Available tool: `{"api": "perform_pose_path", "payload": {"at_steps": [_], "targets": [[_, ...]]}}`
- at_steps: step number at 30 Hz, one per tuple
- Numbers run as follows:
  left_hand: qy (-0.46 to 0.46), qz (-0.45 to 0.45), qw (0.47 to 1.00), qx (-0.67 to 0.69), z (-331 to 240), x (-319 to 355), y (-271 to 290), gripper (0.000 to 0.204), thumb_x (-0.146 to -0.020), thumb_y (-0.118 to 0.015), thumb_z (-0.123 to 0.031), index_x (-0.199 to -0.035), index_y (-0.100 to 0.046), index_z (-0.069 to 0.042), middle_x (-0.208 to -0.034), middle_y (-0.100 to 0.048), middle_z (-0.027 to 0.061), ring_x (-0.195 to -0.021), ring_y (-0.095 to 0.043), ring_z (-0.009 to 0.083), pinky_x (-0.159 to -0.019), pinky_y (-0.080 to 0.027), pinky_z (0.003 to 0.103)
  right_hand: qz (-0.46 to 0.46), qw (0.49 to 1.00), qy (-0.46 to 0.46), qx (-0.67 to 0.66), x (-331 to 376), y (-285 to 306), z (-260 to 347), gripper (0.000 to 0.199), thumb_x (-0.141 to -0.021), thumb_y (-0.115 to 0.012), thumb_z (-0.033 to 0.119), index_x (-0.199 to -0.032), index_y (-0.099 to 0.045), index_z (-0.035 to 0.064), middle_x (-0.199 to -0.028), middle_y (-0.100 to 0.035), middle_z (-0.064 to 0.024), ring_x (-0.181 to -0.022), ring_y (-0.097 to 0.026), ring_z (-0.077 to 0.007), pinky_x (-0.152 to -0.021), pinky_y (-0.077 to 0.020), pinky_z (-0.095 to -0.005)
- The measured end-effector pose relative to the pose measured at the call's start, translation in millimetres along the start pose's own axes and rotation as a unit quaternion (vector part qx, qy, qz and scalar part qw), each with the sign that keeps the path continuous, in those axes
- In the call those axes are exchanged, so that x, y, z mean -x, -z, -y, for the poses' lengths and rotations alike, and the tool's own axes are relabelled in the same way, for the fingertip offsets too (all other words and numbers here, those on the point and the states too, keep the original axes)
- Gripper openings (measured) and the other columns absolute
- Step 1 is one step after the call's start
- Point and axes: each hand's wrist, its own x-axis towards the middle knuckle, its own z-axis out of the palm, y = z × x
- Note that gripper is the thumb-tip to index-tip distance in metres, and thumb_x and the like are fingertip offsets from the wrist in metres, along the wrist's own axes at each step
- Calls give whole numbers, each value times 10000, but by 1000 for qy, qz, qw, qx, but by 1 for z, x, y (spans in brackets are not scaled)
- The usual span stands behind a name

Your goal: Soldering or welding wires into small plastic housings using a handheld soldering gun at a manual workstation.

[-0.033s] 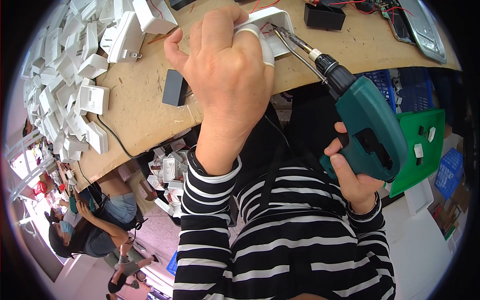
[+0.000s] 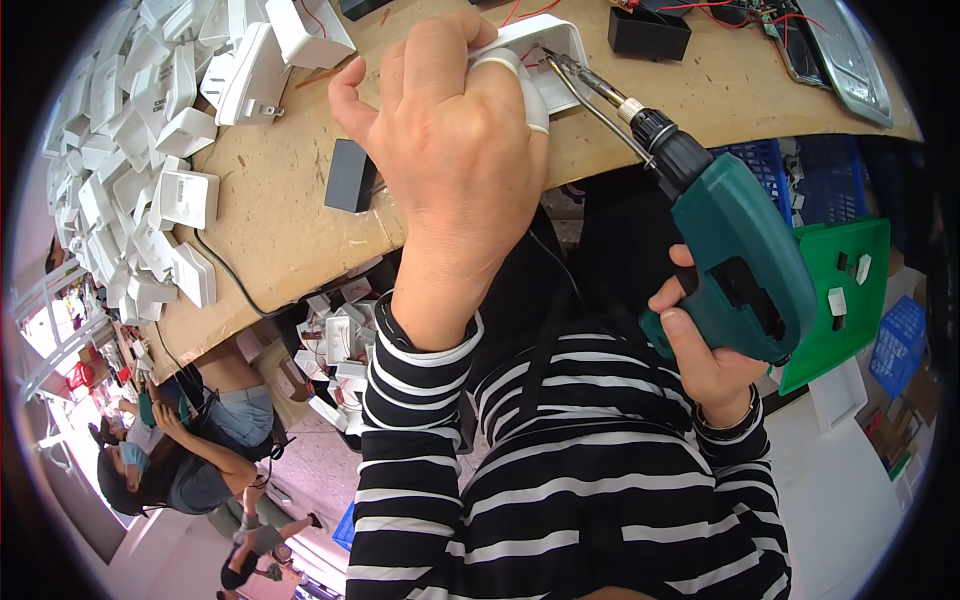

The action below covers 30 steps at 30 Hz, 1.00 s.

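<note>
My left hand (image 2: pixel 460 145) reaches over the workbench, its fingers closed around a white plastic housing (image 2: pixel 565 38) with red wire inside. White covers wrap one or more of its fingers. In my right hand (image 2: pixel 705 355) is a green soldering gun (image 2: pixel 745 235), gripped by the handle. The gun's metal tip and thin feed tube meet at the open side of the housing. My left fingertips are partly hidden behind the hand. Near my left wrist lies a small black box (image 2: pixel 349 176).
Many white plug housings (image 2: pixel 130 150) are heaped on the left of the wooden bench (image 2: pixel 270 210). Another black box (image 2: pixel 648 35) and a clear-edged tray (image 2: pixel 850 60) lie at the right. A green bin (image 2: pixel 860 320) stands below right. A co-worker (image 2: pixel 215 465) sits at the left.
My hands, the housing and the soldering gun stay in place. A distant person at the lower left has shifted slightly.
</note>
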Motion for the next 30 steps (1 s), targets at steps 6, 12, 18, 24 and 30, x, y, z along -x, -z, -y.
{"api": "perform_pose_path", "payload": {"at_steps": [6, 12, 18, 24, 30], "targets": [[44, -19, 995, 84, 2, 1, -7, 63, -665, -646, -96, -702, -662, -47, -858, -583, -8, -811, -531, 169, -836, -312, 378, -22, 999, -7, -24, 3, -3, 0, 542, -745, -563, -86, -1237, -335, -77, -1078, -522, -251, -726, -589, -208, -627, -509, -291], [41, -27, 995, 88, 4, 3, -9, 65, -664, -650, -91, -709, -661, -45, -867, -581, -10, -816, -528, 166, -835, -310, 378, -47, 998, -17, -33, 3, -4, 1, 537, -753, -566, -71, -1236, -331, -71, -1074, -527, -242, -724, -588, -206, -625, -507, -292], [48, -17, 995, 82, 9, 8, -14, 65, -666, -650, -87, -714, -662, -45, -869, -579, -11, -811, -526, 163, -836, -306, 377, -45, 998, -26, -32, 1, -3, 0, 539, -754, -571, -69, -1237, -332, -64, -1070, -528, -237, -726, -588, -208, -622, -506, -293], [42, -60, 988, 133, 9, 9, -21, 69, -614, -561, -20, -562, -516, -23, -893, -542, 26, -783, -509, 189, -862, -266, 441, -55, 997, -26, -51, -1, -6, 1, 537, -751, -567, -77, -1237, -339, -59, -1073, -528, -237, -732, -588, -210, -622, -507, -295], [39, -57, 990, 125, 9, 9, -21, 64, -611, -565, -21, -565, -519, -24, -893, -539, 25, -785, -505, 188, -856, -271, 443, -47, 997, -28, -47, 0, -4, 0, 541, -745, -560, -90, -1239, -343, -57, -1077, -528, -240, -738, -589, -209, -627, -507, -295]]}}
